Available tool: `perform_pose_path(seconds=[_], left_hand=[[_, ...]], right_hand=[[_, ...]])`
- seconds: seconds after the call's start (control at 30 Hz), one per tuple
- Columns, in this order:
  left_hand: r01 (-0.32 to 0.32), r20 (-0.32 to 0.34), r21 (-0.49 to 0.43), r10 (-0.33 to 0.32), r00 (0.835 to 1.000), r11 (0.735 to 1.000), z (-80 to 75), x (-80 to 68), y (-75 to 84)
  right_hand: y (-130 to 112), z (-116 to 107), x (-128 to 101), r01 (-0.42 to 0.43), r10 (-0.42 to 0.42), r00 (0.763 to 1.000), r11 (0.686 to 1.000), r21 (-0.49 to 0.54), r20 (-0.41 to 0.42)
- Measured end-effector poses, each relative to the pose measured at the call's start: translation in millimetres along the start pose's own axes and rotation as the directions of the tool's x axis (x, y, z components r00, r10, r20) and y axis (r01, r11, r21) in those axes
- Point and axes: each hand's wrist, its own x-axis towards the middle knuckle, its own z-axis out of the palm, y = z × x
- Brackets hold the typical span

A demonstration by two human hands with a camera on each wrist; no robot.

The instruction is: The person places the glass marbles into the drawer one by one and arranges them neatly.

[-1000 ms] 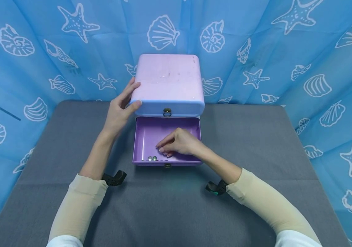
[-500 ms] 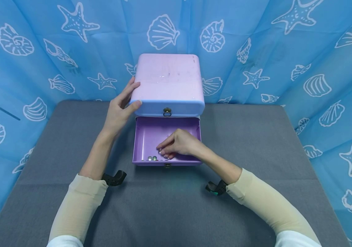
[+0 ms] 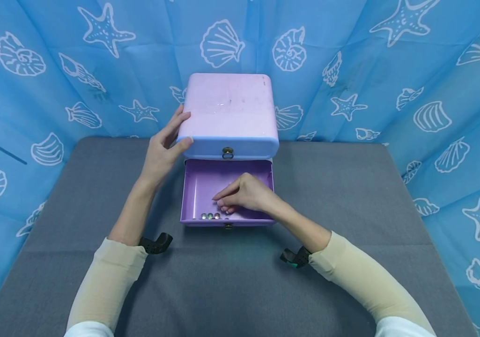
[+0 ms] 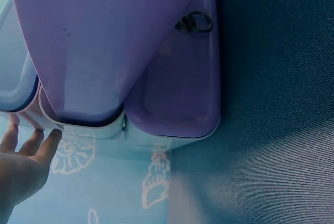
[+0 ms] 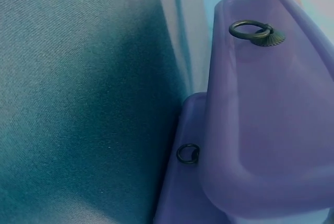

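A small chest with a pale pink top [image 3: 229, 105] and a blue upper drawer front [image 3: 206, 149] stands at the table's back. Below, a purple drawer [image 3: 195, 187] is pulled out. My left hand [image 3: 158, 157] rests on the chest's left side, thumb at the blue front's corner; its fingers [image 4: 32, 143] show in the left wrist view. My right hand [image 3: 244, 194] is inside the drawer, thumb and index fingertips close together, other fingers curled beneath; I cannot tell whether it holds anything. Shiny glass marbles [image 3: 210, 216] lie in a row along the drawer's front wall, left of the fingers.
A lower purple drawer front [image 4: 177, 83] with a ring pull sits beneath the pulled-out drawer. Grey cloth [image 3: 231, 285] covers the table. A blue curtain [image 3: 328, 28] with white shells hangs behind and at both sides.
A marble that was between my right fingertips half a second ago now lies beside the others at the drawer's front. The right hand has lifted slightly; the left hand stays put.
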Motion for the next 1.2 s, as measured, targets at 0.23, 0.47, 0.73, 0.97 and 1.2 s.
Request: perform_pose_path(seconds=[0.23, 0.47, 0.73, 0.97, 1.2], left_hand=[[0.012, -0.004, -0.022, -0.012, 1.0, 1.0, -0.5, 0.5, -2.4], [0.0, -0.008, -0.048, -0.001, 1.0, 0.999, -4.0, 1.5, -15.9], [-0.01, -0.009, -0.051, 0.009, 1.0, 0.999, -7.2, 6.2, -28.1], [-0.011, -0.011, -0.06, 0.011, 1.0, 0.998, -6.8, 5.9, -26.1], [-0.002, -0.03, -0.038, 0.001, 1.0, 0.999, -8.3, 6.7, -27.6]], right_hand=[[-2.8, -6.3, -9.3, 0.123, -0.121, 0.992, 0.989, 0.077, -0.021], [-4.4, -13.3, -23.5, 0.193, -0.189, 0.98, 0.979, 0.064, -0.063], [-2.7, -26.9, -36.2, 0.233, -0.228, 0.97, 0.971, 0.056, -0.084], [0.2, -35.2, -48.2, 0.224, -0.211, 0.97, 0.968, 0.113, -0.119], [6.7, -48.3, -59.1, 0.196, -0.184, 0.967, 0.979, 0.055, -0.173]])
